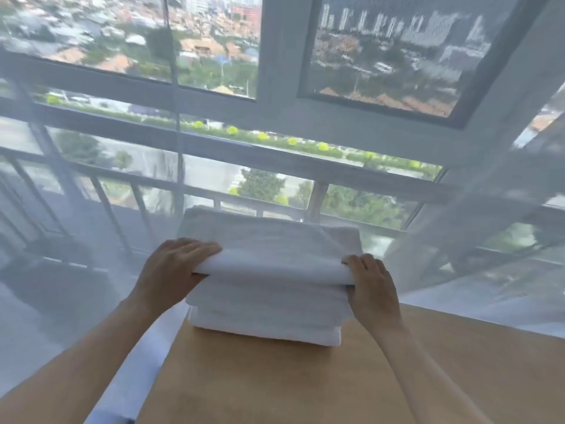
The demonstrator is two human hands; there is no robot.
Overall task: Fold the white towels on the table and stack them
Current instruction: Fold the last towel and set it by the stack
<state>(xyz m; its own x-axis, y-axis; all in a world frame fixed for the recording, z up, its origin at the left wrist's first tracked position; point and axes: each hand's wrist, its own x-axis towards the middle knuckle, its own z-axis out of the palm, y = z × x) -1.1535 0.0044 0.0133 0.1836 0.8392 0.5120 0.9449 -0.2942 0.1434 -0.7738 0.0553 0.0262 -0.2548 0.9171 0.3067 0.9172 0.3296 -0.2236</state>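
Observation:
A stack of folded white towels (269,313) stands at the far end of the wooden table (305,377). On top lies the top folded towel (275,249). My left hand (174,264) grips its left end, fingers on top and thumb underneath. At the right end, my right hand (373,280) grips the same towel, fingers curled over its edge. Both forearms reach in from the bottom of the view.
A sheer white curtain (76,240) hangs behind and on both sides of the table, close to the stack. Beyond it are a large window and a railing (275,166). The near part of the tabletop shows bare wood.

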